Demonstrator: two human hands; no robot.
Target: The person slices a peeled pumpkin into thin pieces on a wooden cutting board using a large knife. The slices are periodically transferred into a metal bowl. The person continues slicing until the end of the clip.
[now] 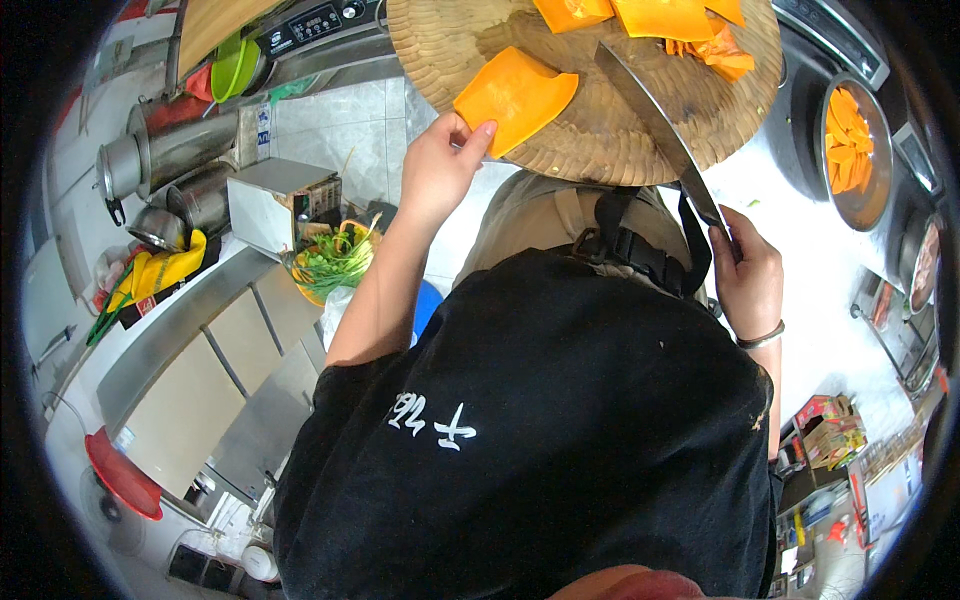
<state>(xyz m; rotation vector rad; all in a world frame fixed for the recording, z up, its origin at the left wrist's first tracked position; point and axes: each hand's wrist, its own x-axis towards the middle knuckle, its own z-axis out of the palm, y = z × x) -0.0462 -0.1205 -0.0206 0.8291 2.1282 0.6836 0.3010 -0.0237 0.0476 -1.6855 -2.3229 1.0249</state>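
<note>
A round wooden chopping board (600, 142) lies in front of me. My left hand (442, 169) pinches the near left edge of a flat orange pumpkin piece (517, 97) between thumb and fingers, over the board's left part. In my right hand (750, 270) is the handle of a large kitchen knife (660, 127); its blade points away from me across the right part of the board and touches no pumpkin. Larger pumpkin chunks (660, 19) sit at the far side, with thin peel-like scraps (720, 56) beside them.
Right of the board stands a steel bowl (862, 206) holding pumpkin slices (847, 142). Farther right is another metal pan (919, 262). An induction cooker (315, 26) is at the far left. Steel pots (180, 146) and a basket of green vegetables (330, 259) stand to my left.
</note>
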